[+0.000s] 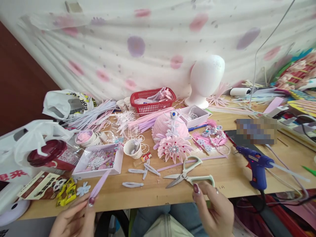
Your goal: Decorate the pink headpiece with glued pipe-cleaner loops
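Note:
My left hand (74, 214) pinches the end of a folded lilac pipe cleaner (100, 186) between thumb and finger, its loop pointing up and away. My right hand (214, 207) is at the table's front edge with thumb and fingers curled together; whatever lies between them is hidden. Just beyond it are scissors (184, 176) with pale handles, blades apart, flat on the table. Several pale lilac pipe-cleaner loops (133, 184) rest left of the blades. Behind them stands a pink dome-shaped piece (170, 126) with a pink flower (174, 149) of beads and petals.
A blue glue gun (256, 163) stands at the right with its cord. To the left are a white box of beads (98, 172), a paper cup (132, 153) and plastic bags (22, 141). A red basket (153, 108) and a white foam head (207, 77) stand behind.

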Demonstrator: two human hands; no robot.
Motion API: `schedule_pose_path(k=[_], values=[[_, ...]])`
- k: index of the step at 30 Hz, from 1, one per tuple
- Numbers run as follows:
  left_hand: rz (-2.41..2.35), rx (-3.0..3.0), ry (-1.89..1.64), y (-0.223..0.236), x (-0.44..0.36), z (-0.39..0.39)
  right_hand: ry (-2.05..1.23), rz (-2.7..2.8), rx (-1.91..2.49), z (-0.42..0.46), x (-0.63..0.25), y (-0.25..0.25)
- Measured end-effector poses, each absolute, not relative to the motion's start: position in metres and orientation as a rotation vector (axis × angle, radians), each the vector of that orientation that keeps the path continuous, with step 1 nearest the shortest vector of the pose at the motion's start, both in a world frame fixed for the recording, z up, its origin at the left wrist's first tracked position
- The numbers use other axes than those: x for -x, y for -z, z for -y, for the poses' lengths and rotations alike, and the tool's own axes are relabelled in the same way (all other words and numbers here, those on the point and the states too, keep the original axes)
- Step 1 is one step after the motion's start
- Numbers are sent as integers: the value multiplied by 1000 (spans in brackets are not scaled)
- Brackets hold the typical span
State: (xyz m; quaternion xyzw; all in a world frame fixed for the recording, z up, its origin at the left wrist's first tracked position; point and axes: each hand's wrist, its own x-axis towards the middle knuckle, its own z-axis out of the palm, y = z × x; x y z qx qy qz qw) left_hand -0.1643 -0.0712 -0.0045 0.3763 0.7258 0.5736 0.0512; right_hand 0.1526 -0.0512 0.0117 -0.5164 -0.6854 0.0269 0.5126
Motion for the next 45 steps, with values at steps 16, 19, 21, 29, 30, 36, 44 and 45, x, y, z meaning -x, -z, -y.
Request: schedule_pose_path(k=[16, 19, 21, 29, 30, 36, 44, 45], values=[[-1290, -1627, -1072, -67, 44, 18, -508, 1503, 1121, 39, -147, -19], [-1282, -1697, -954, -72, 36, 11, -511, 1509, 1170, 36, -158, -17], [-1239, -1748, -888, -75, 33, 6, -475, 1506, 1208, 35, -166, -16], [-1629, -2217, -1131, -90, 36, -68, -302, 1353, 1346, 31, -185, -6], [-1669, -2243, -1116, -87, 35, -77, -290, 1319, 1360, 31, -185, -4], [-1738, -2398, -1057, -66, 29, -99, -283, 1227, 1394, 30, -186, 5], [-1565, -2327, -1313, -92, 12, -43, -294, 1354, 1312, 28, -196, -4], [-1478, -2270, -1212, -92, 9, -33, -298, 1397, 1273, 28, -196, -6]])
